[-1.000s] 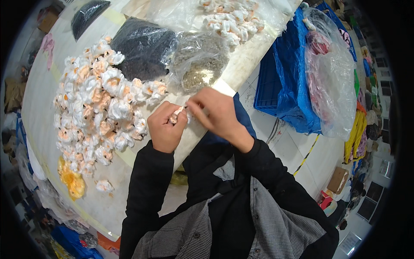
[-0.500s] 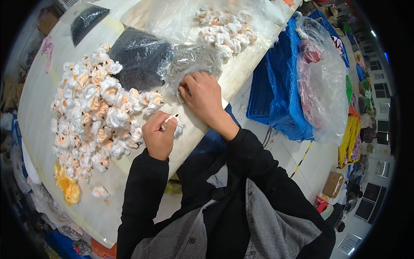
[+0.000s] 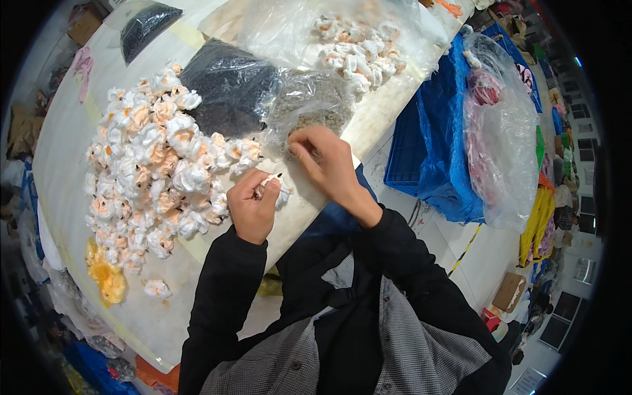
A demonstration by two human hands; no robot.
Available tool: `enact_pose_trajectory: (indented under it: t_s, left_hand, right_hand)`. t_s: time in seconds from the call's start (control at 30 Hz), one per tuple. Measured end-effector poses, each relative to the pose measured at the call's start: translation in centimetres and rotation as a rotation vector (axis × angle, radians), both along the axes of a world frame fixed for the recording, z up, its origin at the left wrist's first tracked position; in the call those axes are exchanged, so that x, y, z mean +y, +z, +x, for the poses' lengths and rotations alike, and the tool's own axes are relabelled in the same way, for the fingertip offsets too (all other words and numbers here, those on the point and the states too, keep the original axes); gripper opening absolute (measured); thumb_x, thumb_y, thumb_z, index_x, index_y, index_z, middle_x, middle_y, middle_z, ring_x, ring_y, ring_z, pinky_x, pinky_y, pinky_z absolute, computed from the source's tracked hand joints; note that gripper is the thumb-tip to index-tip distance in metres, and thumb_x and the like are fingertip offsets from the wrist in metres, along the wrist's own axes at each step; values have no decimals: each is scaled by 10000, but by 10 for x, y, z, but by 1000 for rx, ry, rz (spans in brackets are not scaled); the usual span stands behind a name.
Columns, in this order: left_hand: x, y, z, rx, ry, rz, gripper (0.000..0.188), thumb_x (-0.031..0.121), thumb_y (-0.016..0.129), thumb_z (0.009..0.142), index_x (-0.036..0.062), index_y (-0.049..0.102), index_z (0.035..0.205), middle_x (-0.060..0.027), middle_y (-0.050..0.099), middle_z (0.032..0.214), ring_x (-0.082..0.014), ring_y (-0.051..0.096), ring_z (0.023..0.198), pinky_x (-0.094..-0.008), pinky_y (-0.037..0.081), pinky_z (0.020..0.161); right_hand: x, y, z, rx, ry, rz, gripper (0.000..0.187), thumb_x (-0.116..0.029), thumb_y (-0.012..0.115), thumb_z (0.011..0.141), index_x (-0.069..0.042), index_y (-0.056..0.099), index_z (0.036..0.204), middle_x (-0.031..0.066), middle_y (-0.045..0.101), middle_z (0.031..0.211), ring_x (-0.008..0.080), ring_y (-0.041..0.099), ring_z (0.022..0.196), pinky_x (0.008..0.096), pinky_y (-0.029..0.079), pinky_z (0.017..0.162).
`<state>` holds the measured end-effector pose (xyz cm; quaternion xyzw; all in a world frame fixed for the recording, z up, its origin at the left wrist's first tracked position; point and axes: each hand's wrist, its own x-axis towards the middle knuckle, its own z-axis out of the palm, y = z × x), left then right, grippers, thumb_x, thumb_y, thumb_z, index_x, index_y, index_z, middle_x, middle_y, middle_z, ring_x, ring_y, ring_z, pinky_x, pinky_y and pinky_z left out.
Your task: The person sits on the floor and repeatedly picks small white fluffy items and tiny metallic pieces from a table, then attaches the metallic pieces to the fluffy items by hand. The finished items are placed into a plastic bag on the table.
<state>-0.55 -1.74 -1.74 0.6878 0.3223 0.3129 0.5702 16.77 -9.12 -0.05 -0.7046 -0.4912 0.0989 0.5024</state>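
My left hand (image 3: pixel 251 207) is closed around a small white-and-peach plush piece (image 3: pixel 284 191) with a dark pointed tip sticking up. Just to its right, my right hand (image 3: pixel 324 161) is at the near edge of a clear plastic bag (image 3: pixel 309 95) of small grey-brown parts. Its fingers are curled together, and whatever they hold is hidden. Left of my hands spreads a large heap of similar white-and-peach plush pieces (image 3: pixel 155 158), several with dark tips. Behind the left hand lies a clear bag of tiny black parts (image 3: pixel 227 82).
More plush pieces (image 3: pixel 362 56) lie by clear plastic at the far side of the table (image 3: pixel 197 316). Another black-filled bag (image 3: pixel 148 29) sits far left, and a yellow piece (image 3: pixel 108 280) near left. A blue crate (image 3: pixel 405 148) with blue sheeting stands on the floor to the right.
My right hand has drawn back slightly from the clear bag of grey-brown parts, toward me. The left hand keeps its hold on the plush piece. The whole view has shifted a little.
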Motion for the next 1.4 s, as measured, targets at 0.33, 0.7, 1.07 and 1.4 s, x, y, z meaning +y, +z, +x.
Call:
enact_pose_trajectory:
  t_s: [0.33, 0.7, 1.07, 1.4]
  left_hand:
    - [0, 5, 2, 15, -29, 50, 150, 94, 702, 899, -41, 657, 851, -109, 595, 731, -194, 553, 640, -323, 421, 609]
    - [0, 5, 2, 69, -15, 96, 132, 92, 721, 884, -29, 669, 873, -104, 610, 754, -193, 570, 654, -324, 439, 619]
    - [-2, 9, 5, 92, -30, 150, 122, 96, 721, 886, -17, 678, 873, -117, 616, 756, -244, 600, 658, -346, 461, 625]
    - [-6, 12, 7, 137, -154, 283, 72, 75, 704, 880, 18, 660, 877, -116, 554, 778, -297, 579, 640, -362, 453, 592]
  right_hand:
    - [-20, 9, -21, -15, 157, 85, 195, 26, 746, 836, -27, 715, 1021, 103, 695, 928, 254, 669, 810, 332, 533, 725]
    - [-22, 11, -18, -91, 195, 100, 218, 18, 767, 826, -28, 724, 1035, 108, 701, 934, 261, 672, 813, 342, 530, 718]
    - [-26, 10, -17, 113, 177, -14, 138, -44, 754, 879, -43, 690, 1001, 100, 659, 882, 245, 665, 768, 352, 525, 678]
    - [-27, 28, 6, 334, 369, -278, 117, -51, 684, 910, 0, 578, 906, 128, 600, 691, 241, 590, 614, 364, 465, 606]
